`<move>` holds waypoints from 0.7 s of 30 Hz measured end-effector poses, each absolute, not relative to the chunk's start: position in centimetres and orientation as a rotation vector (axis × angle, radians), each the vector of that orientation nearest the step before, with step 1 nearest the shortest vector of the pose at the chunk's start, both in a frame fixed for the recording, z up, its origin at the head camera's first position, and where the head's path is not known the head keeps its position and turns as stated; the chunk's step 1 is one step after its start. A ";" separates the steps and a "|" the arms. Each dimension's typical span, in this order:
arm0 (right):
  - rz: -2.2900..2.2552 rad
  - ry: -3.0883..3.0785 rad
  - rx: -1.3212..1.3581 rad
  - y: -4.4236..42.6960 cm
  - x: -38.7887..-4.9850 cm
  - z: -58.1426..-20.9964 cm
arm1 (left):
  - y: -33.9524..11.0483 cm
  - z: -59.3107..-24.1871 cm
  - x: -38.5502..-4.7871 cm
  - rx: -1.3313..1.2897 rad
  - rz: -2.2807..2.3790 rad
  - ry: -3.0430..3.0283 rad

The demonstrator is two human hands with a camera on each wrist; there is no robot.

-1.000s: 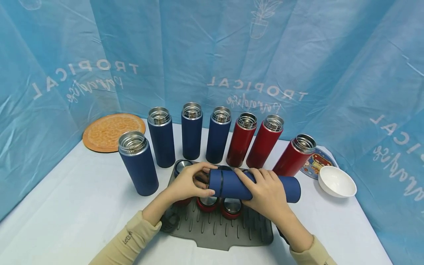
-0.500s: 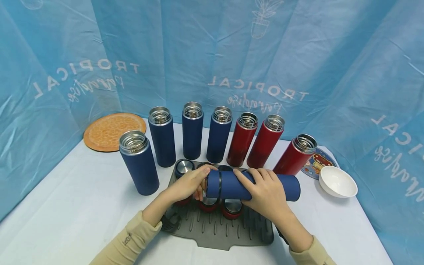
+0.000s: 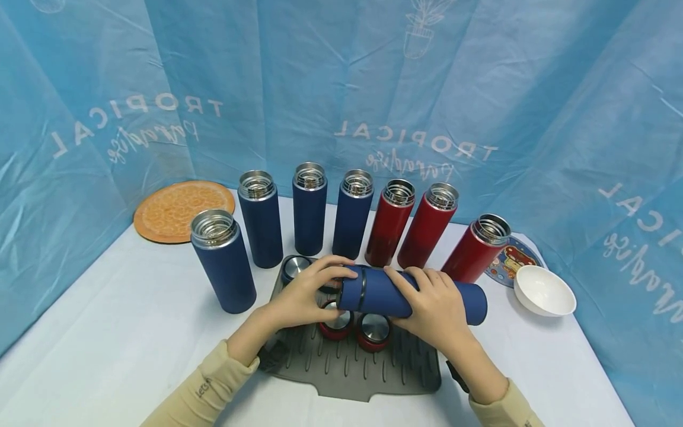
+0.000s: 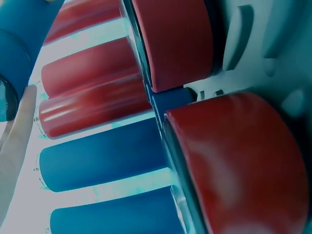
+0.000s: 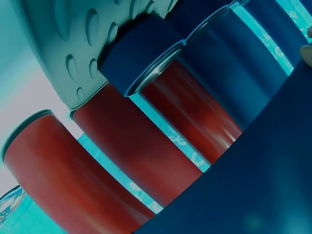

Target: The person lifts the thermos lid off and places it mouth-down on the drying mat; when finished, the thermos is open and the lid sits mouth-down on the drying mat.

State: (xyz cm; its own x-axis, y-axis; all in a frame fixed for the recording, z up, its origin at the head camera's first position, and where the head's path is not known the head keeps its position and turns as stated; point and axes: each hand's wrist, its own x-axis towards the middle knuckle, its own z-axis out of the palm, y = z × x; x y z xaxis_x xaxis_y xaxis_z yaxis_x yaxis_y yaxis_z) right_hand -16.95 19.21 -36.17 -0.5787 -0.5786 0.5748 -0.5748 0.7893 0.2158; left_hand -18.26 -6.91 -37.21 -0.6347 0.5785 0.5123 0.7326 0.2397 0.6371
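Note:
A dark blue insulated bottle [image 3: 384, 293] is held on its side above the grey mat. My right hand [image 3: 434, 302] grips its body from above, thumb on the near side. At its left end is a blue lid [image 3: 350, 289], with a dark ring between lid and body. My left hand [image 3: 301, 296] holds this lid, fingers over the top and thumb below. In the left wrist view, a straight digit [image 4: 19, 141] touches the bottle's end. Under the bottle, two red lids [image 3: 336, 323] with silver tops lie on the mat; a blue lid [image 3: 296, 268] sits behind my left hand.
The grey ridged mat [image 3: 352, 370] lies on the white table. Behind it stand several open blue bottles [image 3: 309, 219] and three open red bottles [image 3: 389, 228]. An orange round mat [image 3: 181, 207] is at left; a white bowl [image 3: 544, 290] and a patterned mat [image 3: 512, 261] are at right.
My left hand has turned about the lid and now holds it in a new position, its fingers higher over the top. The bottle has tilted slightly, lid end up; the right hand keeps its grip.

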 end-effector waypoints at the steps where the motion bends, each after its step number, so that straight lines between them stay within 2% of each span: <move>1: -0.009 -2.326 0.850 19.2 -17.0 -36.2 | -6.9 -37.2 -18.3 -1.229 -1.412 -2.346; 7: -0.013 -2.298 0.856 19.3 -17.0 -36.2 | -6.9 -37.1 -18.2 -1.046 -1.660 -2.449; 21: -0.087 -2.222 0.864 18.9 -17.1 -36.2 | -6.2 -36.5 -17.9 -0.514 -1.824 -2.633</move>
